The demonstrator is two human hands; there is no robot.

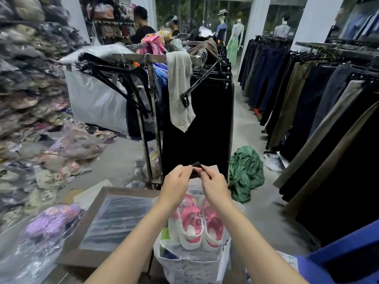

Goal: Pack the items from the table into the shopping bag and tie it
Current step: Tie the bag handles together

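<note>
A white shopping bag (190,267) stands open at the bottom centre, beside the brown table (86,257). Inside it lies a pair of pink and white sandals (198,226) wrapped in clear plastic, with other small items under them. Above the bag's mouth, my left hand (176,184) and my right hand (213,185) each pinch an end of a dark strap-like handle (196,167) and hold it between them. Where the handle joins the bag is hidden by my hands.
A plastic-wrapped dark packet (117,220) lies on the table, with purple packed shoes (51,220) to its left. A rack of black trousers (201,119) stands right ahead. A green cloth (246,173) lies on the floor; trouser rails (328,111) line the right.
</note>
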